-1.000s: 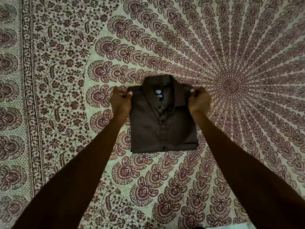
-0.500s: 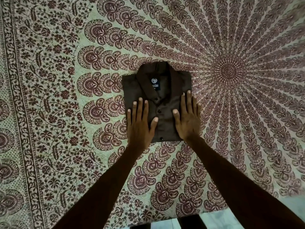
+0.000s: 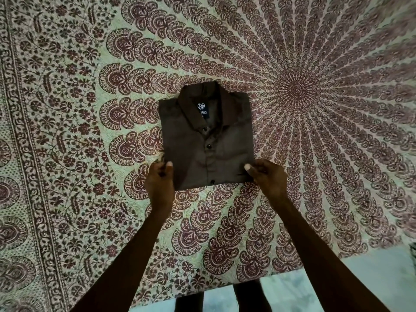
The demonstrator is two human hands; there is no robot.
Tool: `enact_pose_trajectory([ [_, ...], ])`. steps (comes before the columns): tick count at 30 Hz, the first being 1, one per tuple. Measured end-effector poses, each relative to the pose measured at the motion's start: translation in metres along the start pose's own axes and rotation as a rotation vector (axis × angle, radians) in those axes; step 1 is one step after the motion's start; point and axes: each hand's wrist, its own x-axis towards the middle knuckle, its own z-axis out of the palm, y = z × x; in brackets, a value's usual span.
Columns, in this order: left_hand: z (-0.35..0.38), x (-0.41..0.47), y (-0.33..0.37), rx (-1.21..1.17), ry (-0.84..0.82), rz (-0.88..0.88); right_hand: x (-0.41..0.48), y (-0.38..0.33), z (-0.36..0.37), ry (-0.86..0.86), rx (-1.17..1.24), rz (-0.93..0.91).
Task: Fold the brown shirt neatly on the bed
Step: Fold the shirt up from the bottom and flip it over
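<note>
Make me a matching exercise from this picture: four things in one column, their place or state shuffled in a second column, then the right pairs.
Things:
1. shirt
2. left hand
3. right hand
4. label

Places or states:
A. grips the shirt's near right corner
B. sits inside the collar
C. lies folded and buttoned on the bedspread
D. grips the shirt's near left corner

Pairs: 1-C, 2-D, 3-A, 4-B
</note>
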Motion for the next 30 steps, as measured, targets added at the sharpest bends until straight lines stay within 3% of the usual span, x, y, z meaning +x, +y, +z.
enact_pose_trajectory([
  [7, -0.013, 0.011, -0.017, -0.068, -0.068, -0.054, 0.001, -0.013, 0.01, 0.113, -0.016, 0.021],
  [14, -0.022, 0.003, 0.01, -0.037, -0.116, -0.04, 0.002, -0.022, 0.015, 0.111, 0.079, 0.056],
  [17, -0.023, 0.006, 0.01, -0.027, -0.139, -0.07, -0.003, -0.025, 0.013, 0.133, -0.056, 0.006],
  [22, -0.023, 0.003, 0.013, 0.036, -0.216, -0.056, 0.001, -0.028, 0.015, -0.053, -0.195, 0.15],
  [26, -0.024, 0.004, 0.011, 0.037, -0.23, -0.064, 0.008, -0.033, 0.005, -0.17, 0.061, 0.269],
  [30, -0.027, 0.01, 0.005, 0.007, -0.282, -0.095, 0.012, -0.022, 0.005, -0.159, -0.114, 0.297],
])
